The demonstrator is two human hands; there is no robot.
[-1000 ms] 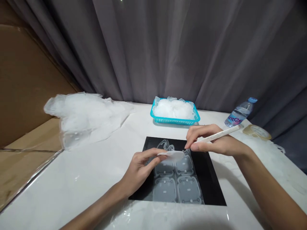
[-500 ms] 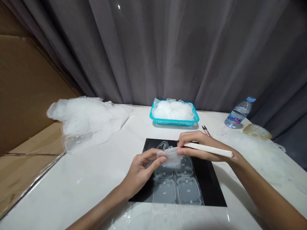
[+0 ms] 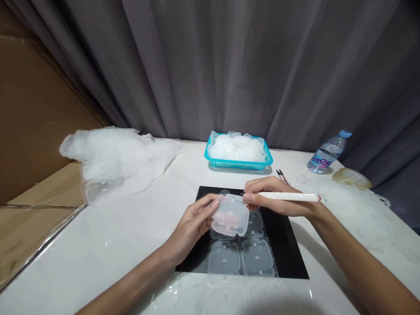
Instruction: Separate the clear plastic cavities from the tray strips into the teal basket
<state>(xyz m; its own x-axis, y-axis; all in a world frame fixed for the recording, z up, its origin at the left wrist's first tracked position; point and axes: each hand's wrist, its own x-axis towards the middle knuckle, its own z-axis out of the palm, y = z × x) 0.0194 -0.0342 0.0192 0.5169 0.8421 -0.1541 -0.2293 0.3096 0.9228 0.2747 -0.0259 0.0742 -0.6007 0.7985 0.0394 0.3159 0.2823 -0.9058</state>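
My left hand [image 3: 194, 227] pinches a thin, translucent rounded-square plastic piece [image 3: 230, 216] by its left edge, its broad face turned up toward me. In my right hand [image 3: 272, 194] lies a white pen-like tool [image 3: 290, 197] with a dark tip; its kind is unclear. The right fingertips touch the piece's upper right edge. Both hands hover over a black mat [image 3: 282, 245], on which a clear sheet of similar rounded-square pieces [image 3: 259, 258] lies, partly hidden by the held piece.
Behind the mat stands a blue basket [image 3: 239, 165] heaped with translucent pieces. Stacked clear sheets [image 3: 121, 162] lie left, near cardboard [image 3: 39, 183]. Dark-tipped tools [image 3: 281, 176], a water bottle [image 3: 329, 153], a tape roll [image 3: 351, 178] and a translucent pile [image 3: 348, 214] are on the right.
The plastic piece has tilted from nearly edge-on to face up toward me. The pen-like tool now lies more level, and both hands keep their holds.
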